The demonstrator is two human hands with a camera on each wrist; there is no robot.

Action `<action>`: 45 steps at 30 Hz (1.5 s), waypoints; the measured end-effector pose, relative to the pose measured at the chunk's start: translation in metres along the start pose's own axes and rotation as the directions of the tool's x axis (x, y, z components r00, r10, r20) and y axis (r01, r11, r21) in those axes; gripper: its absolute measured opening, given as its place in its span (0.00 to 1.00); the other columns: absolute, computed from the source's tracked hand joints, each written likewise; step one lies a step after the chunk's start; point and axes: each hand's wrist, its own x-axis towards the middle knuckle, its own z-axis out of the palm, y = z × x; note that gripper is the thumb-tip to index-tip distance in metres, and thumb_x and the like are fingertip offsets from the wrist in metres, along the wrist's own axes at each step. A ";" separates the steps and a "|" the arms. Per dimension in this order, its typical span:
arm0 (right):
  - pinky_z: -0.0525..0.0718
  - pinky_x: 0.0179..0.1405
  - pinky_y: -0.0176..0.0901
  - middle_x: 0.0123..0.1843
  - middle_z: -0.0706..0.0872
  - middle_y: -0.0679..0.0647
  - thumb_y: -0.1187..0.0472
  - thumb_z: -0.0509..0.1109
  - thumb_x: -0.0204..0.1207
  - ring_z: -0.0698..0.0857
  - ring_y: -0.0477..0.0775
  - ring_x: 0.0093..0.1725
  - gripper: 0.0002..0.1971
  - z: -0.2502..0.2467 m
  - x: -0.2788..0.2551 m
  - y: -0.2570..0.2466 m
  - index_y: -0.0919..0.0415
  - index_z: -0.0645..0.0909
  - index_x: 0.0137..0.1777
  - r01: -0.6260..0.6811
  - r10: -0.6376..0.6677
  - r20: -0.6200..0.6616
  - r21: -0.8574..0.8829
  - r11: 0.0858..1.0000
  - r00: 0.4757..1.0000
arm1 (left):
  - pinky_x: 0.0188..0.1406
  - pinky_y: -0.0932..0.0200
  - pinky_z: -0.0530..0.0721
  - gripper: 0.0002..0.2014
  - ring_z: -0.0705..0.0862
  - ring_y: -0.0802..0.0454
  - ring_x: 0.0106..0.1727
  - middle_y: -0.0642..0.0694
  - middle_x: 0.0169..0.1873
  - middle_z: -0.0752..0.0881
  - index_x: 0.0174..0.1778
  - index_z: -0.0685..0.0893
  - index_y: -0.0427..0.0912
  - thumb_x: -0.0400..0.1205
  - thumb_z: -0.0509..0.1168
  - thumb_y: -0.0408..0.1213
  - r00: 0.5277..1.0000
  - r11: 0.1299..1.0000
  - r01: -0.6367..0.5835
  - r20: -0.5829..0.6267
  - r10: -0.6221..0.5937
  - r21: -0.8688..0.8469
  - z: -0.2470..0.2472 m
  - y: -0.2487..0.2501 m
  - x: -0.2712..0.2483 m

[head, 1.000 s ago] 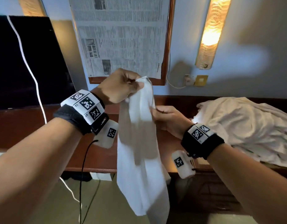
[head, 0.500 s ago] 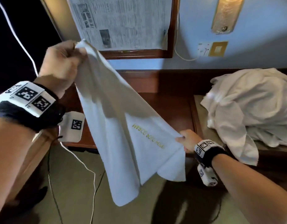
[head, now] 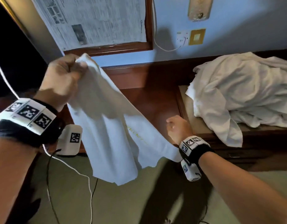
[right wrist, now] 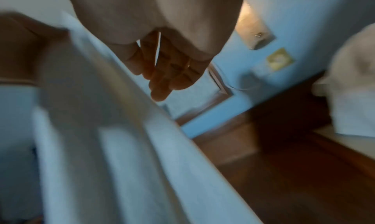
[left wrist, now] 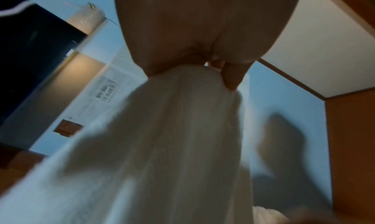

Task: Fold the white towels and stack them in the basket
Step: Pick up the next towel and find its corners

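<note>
A white towel (head: 110, 135) with yellow lettering hangs in the air in front of me. My left hand (head: 65, 78) grips its top corner in a fist, raised at the left; the left wrist view shows the fingers (left wrist: 231, 79) curled over the bunched towel (left wrist: 172, 147). My right hand (head: 175, 126) is lower, just right of the towel's edge. In the right wrist view its fingers (right wrist: 162, 83) hang relaxed and hold nothing, with the towel (right wrist: 121, 163) passing beside them. A heap of unfolded white towels (head: 241, 94) lies at the right. No basket is in view.
A dark wooden desk (head: 155, 102) runs along the blue wall behind the towel. A framed newspaper sheet (head: 97, 23) hangs above it, with a wall socket (head: 182, 38) to its right. A dark screen (head: 13, 62) stands at the left. Cables (head: 84, 175) trail over the floor.
My right hand slid down the towel's edge, spread it out, and has now let it go. My left hand still holds the top corner, a little lower than before.
</note>
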 end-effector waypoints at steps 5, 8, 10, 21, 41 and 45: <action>0.82 0.40 0.38 0.42 0.89 0.51 0.62 0.74 0.77 0.80 0.36 0.33 0.07 -0.027 0.005 -0.130 0.63 0.88 0.52 0.426 -0.405 -0.140 0.391 0.816 0.904 | 0.36 0.65 0.75 0.10 0.75 0.61 0.36 0.41 0.36 0.79 0.43 0.81 0.29 0.88 0.65 0.32 0.958 0.998 -0.041 0.281 0.053 -0.046 0.039 -0.007 -0.005; 0.82 0.39 0.48 0.39 0.82 0.50 0.56 0.73 0.78 0.79 0.44 0.34 0.11 -0.035 0.013 -0.161 0.65 0.82 0.48 0.441 -0.420 -0.144 0.394 0.806 0.896 | 0.37 0.64 0.75 0.11 0.77 0.59 0.36 0.51 0.32 0.83 0.40 0.82 0.34 0.88 0.64 0.31 0.933 0.993 -0.043 0.351 0.080 -0.110 0.047 -0.009 -0.012; 0.84 0.41 0.56 0.39 0.83 0.54 0.56 0.74 0.76 0.82 0.55 0.37 0.12 -0.039 0.019 -0.172 0.66 0.80 0.47 0.403 -0.376 -0.148 0.393 0.826 0.915 | 0.30 0.71 0.73 0.13 0.75 0.68 0.28 0.61 0.24 0.82 0.37 0.81 0.42 0.89 0.63 0.30 0.918 0.991 -0.056 0.383 0.100 -0.124 0.043 -0.010 -0.014; 0.87 0.39 0.48 0.48 0.83 0.68 0.72 0.71 0.78 0.84 0.63 0.45 0.12 -0.024 -0.009 -0.193 0.79 0.75 0.57 0.004 -0.253 0.168 0.827 0.562 0.953 | 0.35 0.59 0.80 0.14 0.80 0.64 0.31 0.62 0.29 0.85 0.35 0.85 0.55 0.88 0.66 0.37 0.883 0.974 -0.207 0.413 0.226 -0.089 0.003 -0.028 0.001; 0.78 0.52 0.44 0.57 0.89 0.56 0.50 0.65 0.84 0.85 0.59 0.61 0.13 0.033 -0.115 0.031 0.51 0.87 0.61 -0.361 0.564 0.372 -0.489 0.794 0.737 | 0.42 0.53 0.74 0.16 0.75 0.51 0.40 0.42 0.39 0.80 0.50 0.87 0.36 0.84 0.67 0.48 0.980 0.989 -0.103 0.159 0.119 -0.106 -0.059 -0.071 0.046; 0.80 0.52 0.46 0.62 0.87 0.60 0.60 0.65 0.79 0.86 0.63 0.61 0.13 0.017 -0.116 0.059 0.57 0.86 0.60 -0.449 0.684 0.229 -0.605 0.657 0.692 | 0.37 0.52 0.73 0.21 0.75 0.48 0.38 0.38 0.38 0.80 0.49 0.84 0.33 0.83 0.65 0.52 0.987 0.992 -0.095 0.118 0.105 -0.086 -0.054 -0.071 0.053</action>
